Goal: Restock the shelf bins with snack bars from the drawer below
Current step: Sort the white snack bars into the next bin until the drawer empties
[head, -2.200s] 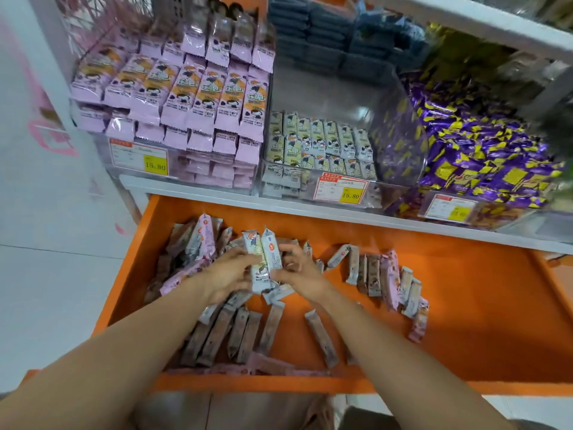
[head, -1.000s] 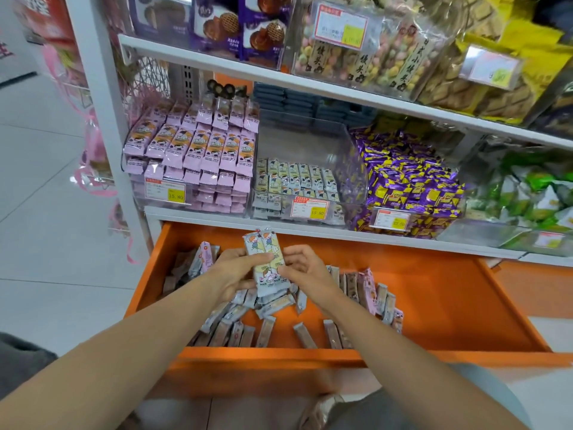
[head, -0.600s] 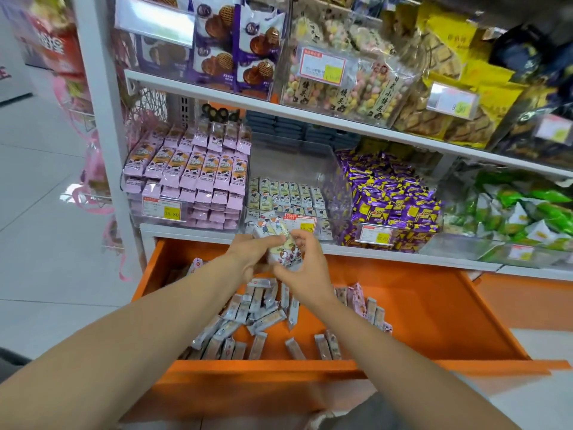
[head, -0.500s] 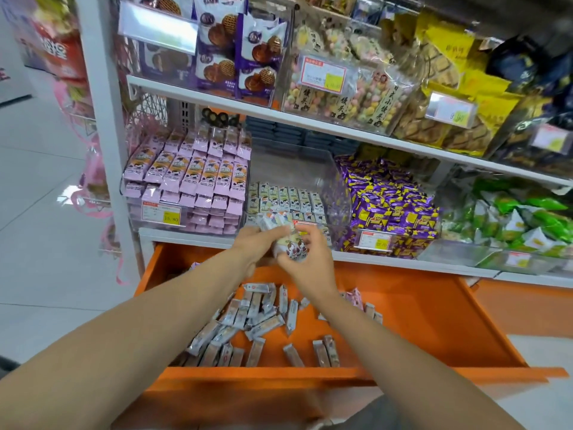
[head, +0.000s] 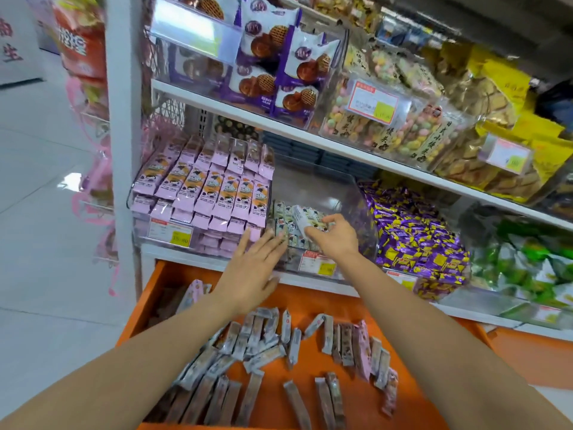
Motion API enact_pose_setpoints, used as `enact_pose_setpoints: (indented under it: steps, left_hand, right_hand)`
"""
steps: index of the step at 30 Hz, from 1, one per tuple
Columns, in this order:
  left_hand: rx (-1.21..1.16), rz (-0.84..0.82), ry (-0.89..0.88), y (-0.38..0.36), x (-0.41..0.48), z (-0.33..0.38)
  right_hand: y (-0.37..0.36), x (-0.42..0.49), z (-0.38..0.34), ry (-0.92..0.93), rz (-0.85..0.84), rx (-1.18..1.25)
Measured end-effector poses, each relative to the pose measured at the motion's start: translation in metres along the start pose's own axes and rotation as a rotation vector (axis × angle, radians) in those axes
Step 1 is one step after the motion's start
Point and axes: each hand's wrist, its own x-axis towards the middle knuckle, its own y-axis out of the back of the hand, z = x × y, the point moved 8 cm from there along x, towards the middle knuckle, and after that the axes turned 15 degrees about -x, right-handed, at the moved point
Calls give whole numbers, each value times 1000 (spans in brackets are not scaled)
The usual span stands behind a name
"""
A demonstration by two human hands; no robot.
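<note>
The right hand (head: 333, 237) reaches over the front wall of the clear middle bin (head: 356, 193) on the lower shelf (head: 310, 282). Its grip is closed on a small bunch of bars (head: 301, 219), white-wrapped and tilted up to the left, with the fingers curled round their lower end. How many bars are in the bunch cannot be told. The bunch hangs just above the stocked row (head: 283, 212) of like bars that lines the front of that bin; the space behind the row is bare clear plastic. The left hand (head: 252, 268) holds nothing: its grip is open, fingers straight and spread, palm down, with the fingertips at the front of the bin near its left corner, beside the pink packs (head: 217, 193) stacked in the next bin to the left. Whether the fingertips touch the plastic cannot be told. A price tag (head: 316, 263) sits on the middle bin's front, below the right wrist. To the right lies a heap of purple sweets (head: 415, 237). Below the shelf the orange drawer (head: 310, 299) stands pulled out, and loose bars (head: 266, 339) lie scattered over its floor between the two forearms, most in its left and middle part.
</note>
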Motion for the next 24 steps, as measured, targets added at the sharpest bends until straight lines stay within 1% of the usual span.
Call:
enact_pose_setpoints:
  steps: [4,6,13,15,17,20,24]
  left_hand:
    - [90,88,-107,-6,-1,-5]
    - [95,88,-114,-9,-1,-6]
    - [85,52,-96,-15,-3,-11]
    - [68,56,-91,-13,-3,-10]
    - [46,64,-98,-10,-3,-7]
    - [5,75,-88,-8,-5,-5]
    - [-18,160,-113,1,-11,7]
  right_hand:
    - [-15,16,-7,-26,-106,-181]
    - [-22,16,-9,-23,-169,-241]
    - [-34,7,-16,40,-321,-268]
    - [-32,4,-16,46,-336,-249]
    - [-31,5,-12,51,-316,-168]
    - [-26,7,-7,98,-196,8]
    - [-2,-16,-16,282,-10,206]
